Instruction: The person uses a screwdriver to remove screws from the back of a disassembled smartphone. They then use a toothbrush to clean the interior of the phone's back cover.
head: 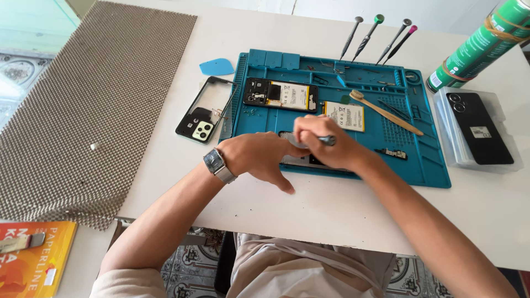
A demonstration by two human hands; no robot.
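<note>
A dark phone part (298, 160), lying at the near edge of the blue repair mat (425, 165), is pinned flat by the left hand (259, 157), its fingers spread and unclenched. A slim screwdriver (317, 141) is gripped by the right hand (326, 146), knuckles raised above it. A slipping tip could probably scratch the part, or loose screws on the mat could be scattered.

Work mat (430, 165) centre of table (331, 215), hands upon it.
Opened phone (280, 94) at mat's rear, loose battery (345, 116) right of it, brush (385, 112) further right; screwdrivers (376, 37) behind; frame (205, 110) left.
</note>
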